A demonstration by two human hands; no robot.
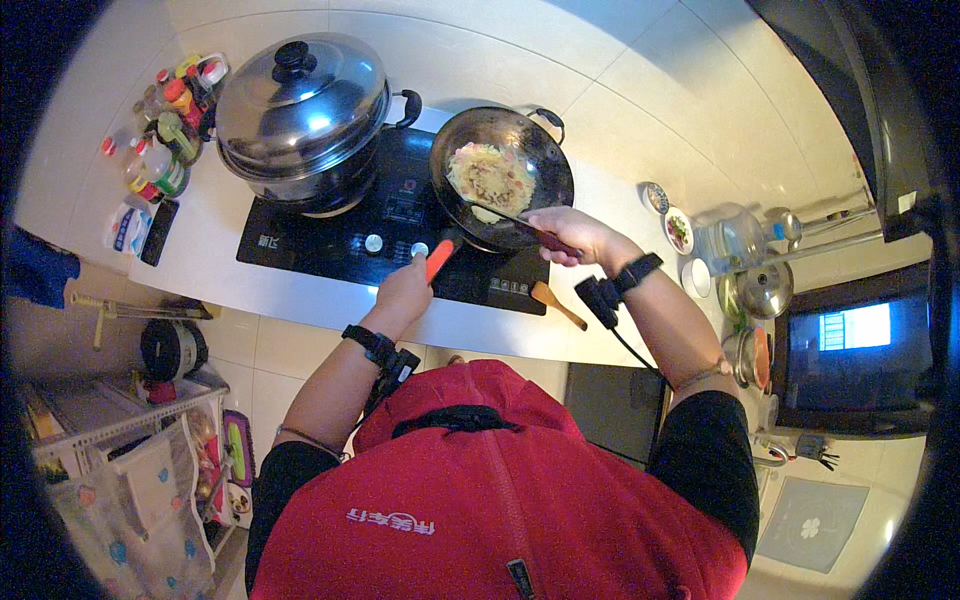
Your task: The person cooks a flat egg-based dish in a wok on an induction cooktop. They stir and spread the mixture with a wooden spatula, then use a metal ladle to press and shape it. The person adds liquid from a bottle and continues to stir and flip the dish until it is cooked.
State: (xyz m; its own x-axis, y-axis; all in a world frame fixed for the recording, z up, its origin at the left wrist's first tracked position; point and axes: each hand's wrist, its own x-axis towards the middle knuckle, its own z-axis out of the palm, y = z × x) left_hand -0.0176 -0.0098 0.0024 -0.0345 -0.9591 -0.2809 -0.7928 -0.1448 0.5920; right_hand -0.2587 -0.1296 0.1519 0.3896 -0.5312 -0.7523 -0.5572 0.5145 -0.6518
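Note:
My left hand (pixel 405 291) is closed around the red end of the handle (pixel 441 259) of a dark wok (pixel 551 169). The wok stands on the right side of a black cooktop (pixel 315 251). In my right hand (pixel 576 234) is a turner with a dark handle (pixel 553 241); its thin shaft reaches over the wok's near rim. The turner's working end is at the near edge of the food and partly hidden by it. Pale shredded food (pixel 491 176), with pinkish bits and a brownish patch in the middle, lies in the wok's bottom.
A large lidded steel pot (pixel 300 112) occupies the cooktop's left side. A wooden spatula (pixel 559 305) lies at the near right corner. Bottles (pixel 161 165) crowd the left wall. On the right stand a plate of chopped food (pixel 678 230), a white bowl (pixel 696 277) and a clear jug (pixel 731 241).

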